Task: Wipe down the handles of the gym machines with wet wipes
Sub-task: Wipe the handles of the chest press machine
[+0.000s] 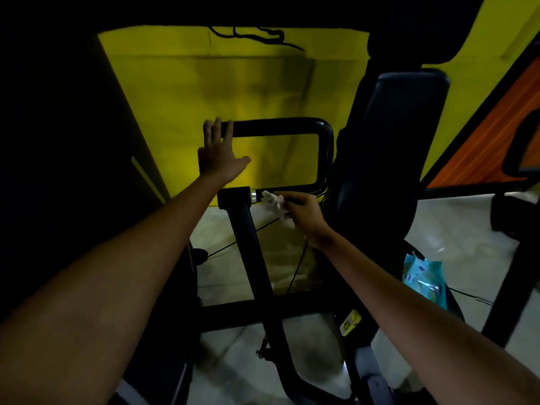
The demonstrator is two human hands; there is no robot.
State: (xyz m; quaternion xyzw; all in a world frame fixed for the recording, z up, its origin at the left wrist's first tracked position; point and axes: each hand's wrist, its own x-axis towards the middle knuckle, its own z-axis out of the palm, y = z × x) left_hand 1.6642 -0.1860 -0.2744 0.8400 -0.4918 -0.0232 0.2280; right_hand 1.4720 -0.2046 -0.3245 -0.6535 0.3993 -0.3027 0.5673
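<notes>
1. Right grip point(304, 211): the fingers are curled and pinch a crumpled white wet wipe point(276, 207), pressing it on the lower black bar point(292, 189) of the machine's handle loop, just beside a silver collar point(253, 196).
2. Left grip point(217, 156): the fingers are straight and apart, laid flat with the fingertips point(216, 125) over the left end of the upper handle bar point(277, 127); the thumb points right and holds nothing.
3. Both bars belong to one black rectangular handle loop, rounded at its right corner point(327, 133), carried on a black sloping arm point(248, 244) that runs down toward the camera.
4. Container: a light blue soft pack of wet wipes point(423, 279) lies at the lower right, on a dark part of the machine, well apart from both hands. Its top looks torn or open, with clear film showing; whether wipes remain inside cannot be told.
5. Writing: the pack carries dark blue print too blurred to read. A small yellow and white label point(350, 323) on the frame below has dark marks, also unreadable.
6. Around: a dark padded backrest point(388, 141) stands right of the handle, a yellow wall point(233, 83) behind, pale floor point(453, 223) beneath.
</notes>
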